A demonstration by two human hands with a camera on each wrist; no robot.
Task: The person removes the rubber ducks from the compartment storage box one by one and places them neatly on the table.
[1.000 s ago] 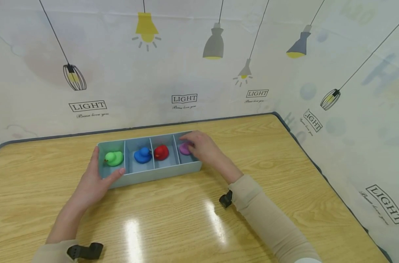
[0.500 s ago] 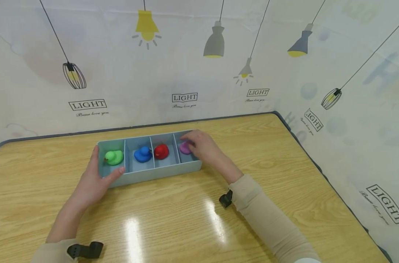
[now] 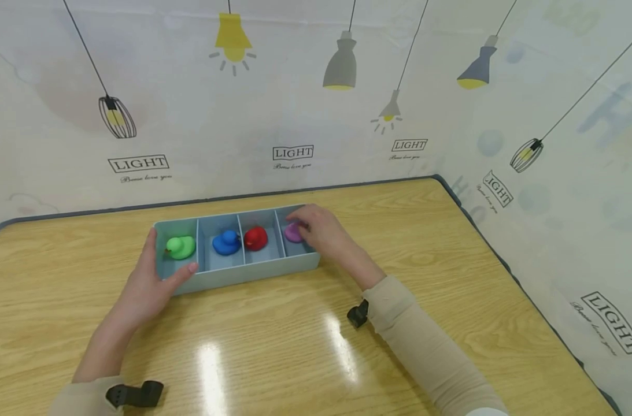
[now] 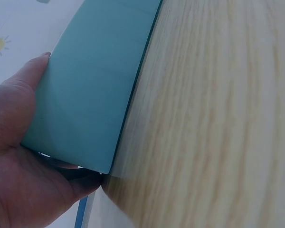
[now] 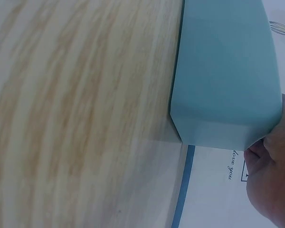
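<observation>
On the counter [image 3: 274, 346], the divided tray [image 3: 253, 274] is clamped at its left end by the left hand [image 3: 146, 287]. In the rightmost compartment [image 3: 296, 249], the purple toy [image 3: 292, 233] is partly covered by the right hand [image 3: 326, 232]; finger closure there cannot be determined.

One high view, two close ones
The head camera faces forward and down over the surface [image 3: 274, 335]; the wrist cameras look closely at opposite ends of the box [image 3: 253, 272], which all three share.
</observation>
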